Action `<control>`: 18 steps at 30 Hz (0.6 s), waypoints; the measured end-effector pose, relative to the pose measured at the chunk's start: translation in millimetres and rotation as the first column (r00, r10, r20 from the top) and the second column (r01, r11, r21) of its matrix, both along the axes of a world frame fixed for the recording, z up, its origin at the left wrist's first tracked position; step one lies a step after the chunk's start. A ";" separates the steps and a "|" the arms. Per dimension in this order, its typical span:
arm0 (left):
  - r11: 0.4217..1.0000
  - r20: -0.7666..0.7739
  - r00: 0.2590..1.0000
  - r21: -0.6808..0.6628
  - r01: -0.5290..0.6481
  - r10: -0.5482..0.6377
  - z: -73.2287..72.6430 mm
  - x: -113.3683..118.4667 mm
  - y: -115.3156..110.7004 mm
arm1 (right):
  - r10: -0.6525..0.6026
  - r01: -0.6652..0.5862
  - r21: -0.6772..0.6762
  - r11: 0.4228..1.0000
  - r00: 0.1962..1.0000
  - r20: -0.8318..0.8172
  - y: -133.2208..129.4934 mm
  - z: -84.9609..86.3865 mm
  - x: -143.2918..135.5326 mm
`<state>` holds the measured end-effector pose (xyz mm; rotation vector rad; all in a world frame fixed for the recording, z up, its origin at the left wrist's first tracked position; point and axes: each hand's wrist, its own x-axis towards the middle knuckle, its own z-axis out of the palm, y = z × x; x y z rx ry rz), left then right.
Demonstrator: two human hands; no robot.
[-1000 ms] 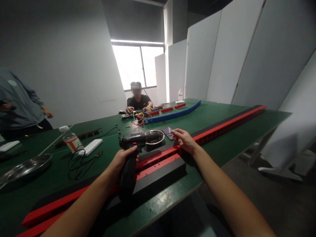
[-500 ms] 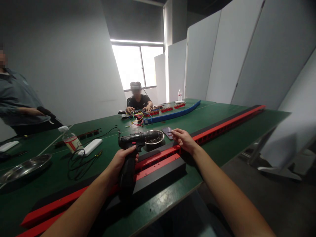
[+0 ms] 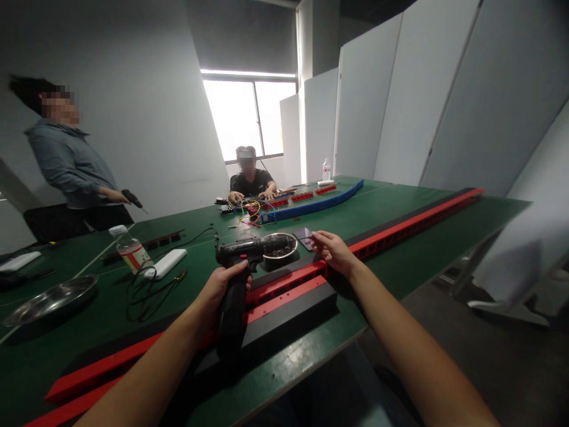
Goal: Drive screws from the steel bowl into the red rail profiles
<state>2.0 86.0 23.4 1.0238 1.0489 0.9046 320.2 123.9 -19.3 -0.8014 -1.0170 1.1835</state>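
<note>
My left hand [image 3: 226, 287] is wrapped around the grip of a black cordless drill [image 3: 237, 251], thumb beside its red switch. The drill points right, and a thin bit [image 3: 302, 238] reaches from its chuck to the fingertips of my right hand [image 3: 334, 252]. Those fingertips are pinched at the bit's end; whatever small thing they hold is hidden. Beneath the chuck stands a metal bowl [image 3: 281, 257] of small dark pieces, perhaps screws. Under my hands lie a long red-and-black beam [image 3: 400, 224] and a shorter red-and-black piece [image 3: 288, 311].
On the green table [image 3: 444, 237] lie a white power bank [image 3: 166, 264] with black cables, a bottle [image 3: 133, 249], a metal dish [image 3: 57, 299] and a blue strip [image 3: 315, 206]. One person [image 3: 251, 178] sits opposite; another [image 3: 75, 166] stands left, holding a drill.
The standing person has come further into view from the left, and the drill in that person's hand is now plainer. My hands keep nearly the same pose at the drill and bit.
</note>
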 end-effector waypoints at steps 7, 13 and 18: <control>1.000 0.051 0.999 -0.003 -0.011 0.011 -5.1 0.2 5.1 | 0.032 -0.034 0.024 0.999 0.994 0.102 -2.6 -1.1 -0.7; 1.000 0.045 0.999 0.022 0.014 -0.015 -8.0 -1.0 6.4 | -0.009 0.006 0.026 1.000 0.991 0.136 -4.7 3.4 -3.8; 1.000 0.063 0.998 0.021 0.005 -0.007 -5.5 -0.4 3.8 | -0.015 0.013 0.028 1.000 0.994 0.105 -3.3 1.7 -3.1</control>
